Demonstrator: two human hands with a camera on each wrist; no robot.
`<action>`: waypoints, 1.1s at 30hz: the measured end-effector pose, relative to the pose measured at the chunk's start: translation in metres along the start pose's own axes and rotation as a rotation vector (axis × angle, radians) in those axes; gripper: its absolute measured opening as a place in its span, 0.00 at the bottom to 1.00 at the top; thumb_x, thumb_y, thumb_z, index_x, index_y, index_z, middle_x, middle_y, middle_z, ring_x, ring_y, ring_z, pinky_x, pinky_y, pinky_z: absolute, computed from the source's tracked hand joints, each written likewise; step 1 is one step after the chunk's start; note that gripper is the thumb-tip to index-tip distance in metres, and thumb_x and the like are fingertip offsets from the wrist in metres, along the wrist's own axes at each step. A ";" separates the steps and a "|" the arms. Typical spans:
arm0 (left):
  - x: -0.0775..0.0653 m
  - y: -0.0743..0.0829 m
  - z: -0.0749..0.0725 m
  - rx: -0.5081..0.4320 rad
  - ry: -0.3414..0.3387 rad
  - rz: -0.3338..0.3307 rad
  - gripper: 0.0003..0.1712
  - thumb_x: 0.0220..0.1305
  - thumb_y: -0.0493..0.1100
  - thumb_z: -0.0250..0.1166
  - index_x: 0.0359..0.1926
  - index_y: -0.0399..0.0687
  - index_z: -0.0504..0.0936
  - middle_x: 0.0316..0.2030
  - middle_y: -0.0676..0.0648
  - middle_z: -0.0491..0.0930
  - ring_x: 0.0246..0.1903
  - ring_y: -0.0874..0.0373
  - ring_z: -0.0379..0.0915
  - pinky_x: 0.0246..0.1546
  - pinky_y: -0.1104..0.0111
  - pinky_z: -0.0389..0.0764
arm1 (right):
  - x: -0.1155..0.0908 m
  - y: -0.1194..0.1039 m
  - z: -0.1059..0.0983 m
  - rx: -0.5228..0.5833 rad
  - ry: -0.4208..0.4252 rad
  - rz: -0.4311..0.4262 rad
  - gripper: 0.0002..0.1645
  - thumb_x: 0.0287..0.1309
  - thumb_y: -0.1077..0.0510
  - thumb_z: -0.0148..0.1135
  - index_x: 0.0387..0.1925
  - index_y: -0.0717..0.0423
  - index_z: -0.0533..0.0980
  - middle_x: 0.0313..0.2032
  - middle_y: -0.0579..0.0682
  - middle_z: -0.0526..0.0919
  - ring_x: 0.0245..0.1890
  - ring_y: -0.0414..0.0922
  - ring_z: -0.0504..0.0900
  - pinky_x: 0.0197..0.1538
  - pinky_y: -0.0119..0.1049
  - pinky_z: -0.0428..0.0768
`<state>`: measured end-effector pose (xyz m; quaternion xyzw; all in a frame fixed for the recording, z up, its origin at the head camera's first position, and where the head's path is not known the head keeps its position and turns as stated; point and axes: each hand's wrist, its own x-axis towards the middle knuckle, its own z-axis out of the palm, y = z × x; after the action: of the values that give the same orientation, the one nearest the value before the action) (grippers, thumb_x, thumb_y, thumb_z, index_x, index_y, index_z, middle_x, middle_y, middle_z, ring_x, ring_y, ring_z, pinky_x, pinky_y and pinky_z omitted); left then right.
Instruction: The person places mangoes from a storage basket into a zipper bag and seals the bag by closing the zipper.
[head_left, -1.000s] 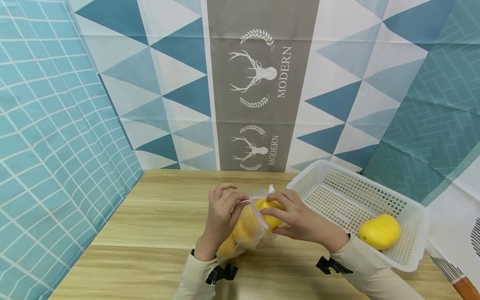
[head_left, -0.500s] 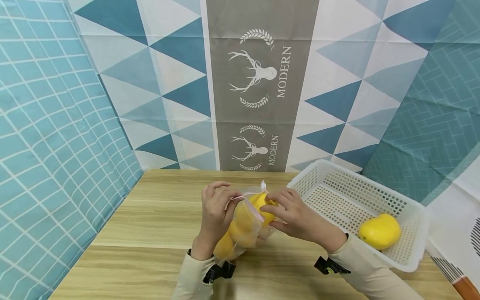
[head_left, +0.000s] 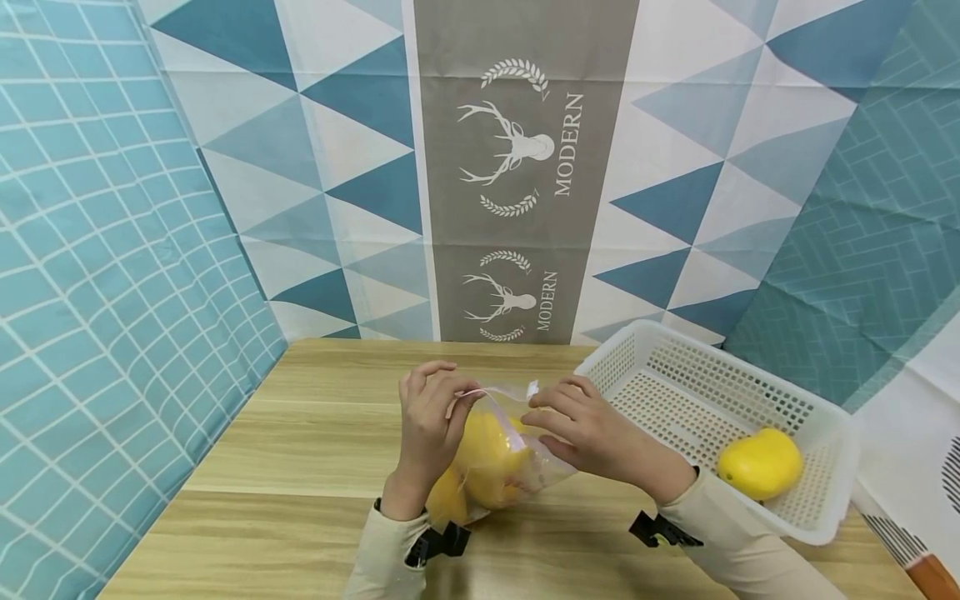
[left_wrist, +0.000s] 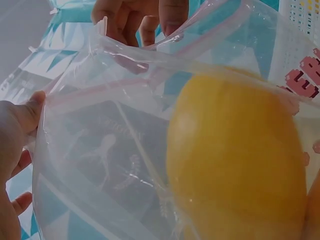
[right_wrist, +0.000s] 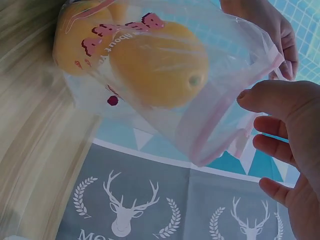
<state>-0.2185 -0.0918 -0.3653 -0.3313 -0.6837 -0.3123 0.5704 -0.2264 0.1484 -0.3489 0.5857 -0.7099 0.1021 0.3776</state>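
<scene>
A clear zip bag [head_left: 517, 467] with a pink seal strip stands at the front of the table, several yellow mangoes [head_left: 480, 446] inside. My left hand [head_left: 431, 425] pinches the left side of its rim between thumb and fingers; the left wrist view shows that thumb at the bag's edge. My right hand [head_left: 588, 429] is at the opposite side of the mouth, with spread, loosely bent fingers and no mango in them. In the right wrist view its thumb [right_wrist: 265, 97] is right at the rim. One large mango [left_wrist: 235, 155] lies just below the opening.
A white perforated plastic basket [head_left: 836, 467] stands at the right of the wooden table [head_left: 300, 450], with one yellow mango [head_left: 760, 463] in it. Patterned cloth hangings [head_left: 517, 167] rise behind the table and at both sides.
The mango at my right fingers has gone down into the bag, and those fingers have come off it. Both hands and the bag have shifted slightly left.
</scene>
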 end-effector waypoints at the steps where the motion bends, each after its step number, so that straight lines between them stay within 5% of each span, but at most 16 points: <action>1: 0.000 0.000 0.000 0.001 0.001 0.001 0.16 0.71 0.50 0.60 0.32 0.42 0.80 0.28 0.48 0.81 0.43 0.42 0.75 0.45 0.48 0.64 | 0.000 0.000 -0.001 -0.003 -0.003 0.000 0.27 0.36 0.66 0.78 0.43 0.54 0.79 0.43 0.51 0.83 0.44 0.49 0.80 0.49 0.48 0.75; 23: 0.000 0.002 0.000 0.012 -0.020 0.002 0.15 0.70 0.49 0.60 0.33 0.42 0.80 0.28 0.48 0.80 0.44 0.42 0.75 0.46 0.48 0.65 | -0.012 0.002 -0.020 -0.046 -0.064 0.024 0.31 0.34 0.64 0.80 0.46 0.53 0.79 0.45 0.51 0.81 0.45 0.50 0.78 0.49 0.49 0.75; 29: -0.002 0.002 0.001 0.011 -0.030 -0.004 0.15 0.71 0.50 0.59 0.33 0.43 0.79 0.28 0.48 0.80 0.44 0.42 0.75 0.46 0.48 0.65 | -0.021 0.003 -0.027 -0.026 -0.112 0.067 0.19 0.52 0.61 0.72 0.47 0.53 0.79 0.46 0.51 0.81 0.47 0.51 0.78 0.51 0.48 0.74; 33: -0.001 0.002 0.001 0.006 -0.034 -0.007 0.15 0.71 0.50 0.59 0.33 0.43 0.80 0.28 0.48 0.81 0.44 0.42 0.75 0.46 0.48 0.64 | -0.025 0.004 -0.032 -0.035 -0.135 0.086 0.21 0.50 0.62 0.73 0.47 0.52 0.78 0.47 0.51 0.81 0.48 0.51 0.78 0.51 0.48 0.74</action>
<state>-0.2171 -0.0896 -0.3667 -0.3326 -0.6954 -0.3065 0.5585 -0.2163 0.1874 -0.3420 0.5534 -0.7600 0.0660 0.3345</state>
